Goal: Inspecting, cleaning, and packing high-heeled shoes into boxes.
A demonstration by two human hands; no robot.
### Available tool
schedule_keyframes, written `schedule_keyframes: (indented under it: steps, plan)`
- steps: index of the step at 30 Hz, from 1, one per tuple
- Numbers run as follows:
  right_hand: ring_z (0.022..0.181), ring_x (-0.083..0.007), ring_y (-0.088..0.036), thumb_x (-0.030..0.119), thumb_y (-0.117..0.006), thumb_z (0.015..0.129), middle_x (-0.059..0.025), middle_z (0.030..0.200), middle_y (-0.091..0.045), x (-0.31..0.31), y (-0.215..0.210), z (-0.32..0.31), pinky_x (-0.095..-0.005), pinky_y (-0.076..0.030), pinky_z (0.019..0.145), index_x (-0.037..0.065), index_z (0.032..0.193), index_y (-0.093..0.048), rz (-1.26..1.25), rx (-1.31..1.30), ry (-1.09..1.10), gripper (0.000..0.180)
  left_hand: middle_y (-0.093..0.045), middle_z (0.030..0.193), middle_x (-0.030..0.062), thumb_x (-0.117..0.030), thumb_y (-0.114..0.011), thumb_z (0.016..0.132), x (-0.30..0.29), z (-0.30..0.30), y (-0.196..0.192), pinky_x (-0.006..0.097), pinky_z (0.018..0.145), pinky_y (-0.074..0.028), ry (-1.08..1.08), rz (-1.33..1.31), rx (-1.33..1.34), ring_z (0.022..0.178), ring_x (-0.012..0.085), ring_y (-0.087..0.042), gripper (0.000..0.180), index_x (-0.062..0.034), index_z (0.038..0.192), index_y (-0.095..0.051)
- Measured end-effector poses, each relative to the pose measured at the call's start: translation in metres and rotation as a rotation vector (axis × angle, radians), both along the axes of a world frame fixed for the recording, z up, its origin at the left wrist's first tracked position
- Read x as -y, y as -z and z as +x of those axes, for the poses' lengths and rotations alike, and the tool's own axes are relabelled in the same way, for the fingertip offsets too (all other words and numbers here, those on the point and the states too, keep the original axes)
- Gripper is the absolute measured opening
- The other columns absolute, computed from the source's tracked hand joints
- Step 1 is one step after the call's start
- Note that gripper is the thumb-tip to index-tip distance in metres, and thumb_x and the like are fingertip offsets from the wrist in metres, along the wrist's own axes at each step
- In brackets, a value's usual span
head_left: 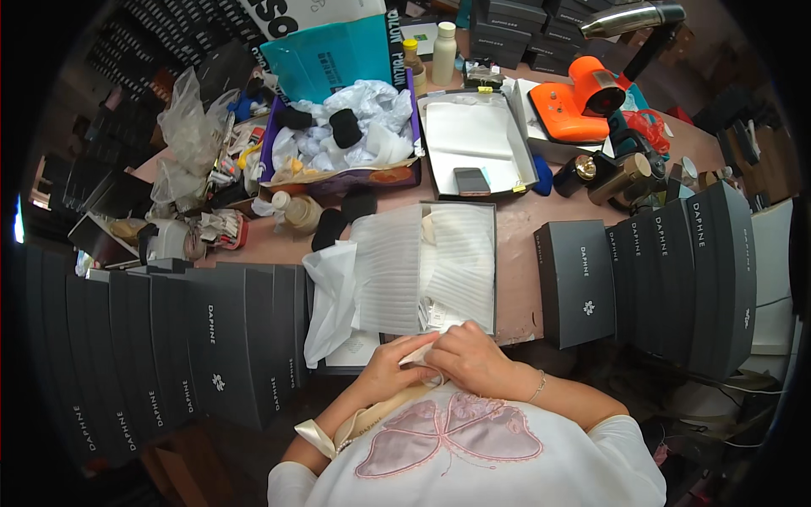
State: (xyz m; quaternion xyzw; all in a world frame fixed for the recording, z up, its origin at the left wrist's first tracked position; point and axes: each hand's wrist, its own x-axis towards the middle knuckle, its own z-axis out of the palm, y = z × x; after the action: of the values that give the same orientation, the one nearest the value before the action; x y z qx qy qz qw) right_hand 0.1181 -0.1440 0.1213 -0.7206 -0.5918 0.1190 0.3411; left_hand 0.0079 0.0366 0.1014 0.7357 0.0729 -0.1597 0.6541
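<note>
My left hand [395,362] and my right hand [471,355] meet close to my chest at the near edge of an open shoe box [487,253]. Together they pinch a small pale item [422,353], partly hidden by the fingers. White ribbed wrapping paper [414,262] fills the box, and white tissue paper [331,296] spills over its left side. A bracelet is on my right wrist.
Rows of black box lids [211,346] lie to my left and black boxes [676,270] stand to my right. Farther back are a purple box of tissue and black pieces [342,135], an open white-lined box with a phone [471,179], an orange device [574,101], bottles and plastic bags.
</note>
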Motion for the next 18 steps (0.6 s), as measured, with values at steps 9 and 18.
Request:
schedule_keyframes:
  steps: [9,18]
  plan:
    - [0.082,-0.0204,-0.053,0.014,-0.070,0.077,-0.0011,0.085,-0.057,0.006,0.003,-0.005,-0.0346,-0.037,0.070,0.012,0.094,-0.065,-0.009,0.003,-0.002,0.018,-0.061,0.122,0.0133,-0.013,-0.078,0.077,0.000,-0.005,-0.003,0.033,0.091,-0.048,-0.033,-0.001,0.031,0.111,0.0235,-0.059,0.062,-0.0083,0.134,-0.054]
    - [0.083,-0.0242,-0.057,0.006,-0.070,0.080,-0.0054,0.089,-0.061,0.033,-0.011,0.017,-0.0358,-0.042,0.076,0.006,0.096,-0.066,0.041,-0.259,0.142,0.017,-0.059,0.127,0.0148,-0.017,-0.079,0.077,-0.006,-0.004,-0.004,0.034,0.095,-0.047,-0.038,0.032,0.082,0.114,0.0252,-0.058,0.063,-0.0096,0.135,-0.055]
